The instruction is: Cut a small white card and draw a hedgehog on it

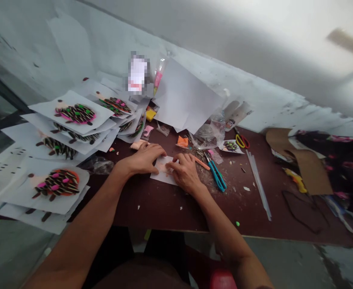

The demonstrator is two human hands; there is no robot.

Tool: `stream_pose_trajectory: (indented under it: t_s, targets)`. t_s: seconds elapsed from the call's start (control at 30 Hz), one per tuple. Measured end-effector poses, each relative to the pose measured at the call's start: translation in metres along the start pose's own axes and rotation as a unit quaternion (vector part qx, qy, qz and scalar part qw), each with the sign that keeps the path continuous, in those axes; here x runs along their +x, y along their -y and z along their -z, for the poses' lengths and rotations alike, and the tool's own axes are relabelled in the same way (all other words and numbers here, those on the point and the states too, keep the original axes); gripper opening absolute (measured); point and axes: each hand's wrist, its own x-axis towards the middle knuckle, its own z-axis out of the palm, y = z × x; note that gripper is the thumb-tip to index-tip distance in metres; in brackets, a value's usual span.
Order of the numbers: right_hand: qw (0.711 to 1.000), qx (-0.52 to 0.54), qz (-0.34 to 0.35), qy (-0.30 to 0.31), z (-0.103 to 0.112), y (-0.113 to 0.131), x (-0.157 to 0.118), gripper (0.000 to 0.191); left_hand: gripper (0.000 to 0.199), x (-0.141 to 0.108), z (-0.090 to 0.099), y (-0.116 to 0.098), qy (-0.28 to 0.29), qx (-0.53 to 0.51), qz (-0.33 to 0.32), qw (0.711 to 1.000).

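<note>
A small white paper card [161, 177] lies on the dark red table in front of me, with a thin patch of peach clay [162, 167] on it. My left hand [147, 158] rests at the card's left and far edge, its thumb apart from the outstretched fingers. From the other side, my right hand [184, 170] bends its fingers together onto the peach clay, partly hiding it. Just beyond the left hand is a peach clay lump [138, 144]. Teal-handled scissors [217, 176] and an orange strip [202, 163] lie right of my right hand.
Stacked paper sheets with clay hedgehogs [75, 114] fill the left side. A phone-like blurred screen [138, 74] and white sheets [185, 94] lean on the wall. To the right are clear sticks [258, 184], yellow-red scissors [241, 140] and a yellow glue gun [296, 180].
</note>
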Motion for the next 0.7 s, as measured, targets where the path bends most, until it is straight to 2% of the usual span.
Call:
stream_pose_trajectory:
  t_s: [0.17,0.53,0.7]
  targets:
    - [1.000,0.027,-0.009,-0.005,-0.0013,0.0034,-0.0022,0.031,0.045,0.0011,-0.0013,0.0010,-0.005,0.000,-0.008,1.000]
    - [0.999,0.040,-0.001,-0.003,-0.0012,0.0078,0.0001,0.022,0.045,0.0009,-0.0012,0.0021,-0.002,0.002,-0.003,1.000]
    - [0.999,0.037,-0.014,-0.011,-0.0016,0.0037,-0.0028,0.027,0.045,0.0005,-0.0013,0.0008,-0.008,0.003,-0.003,1.000]
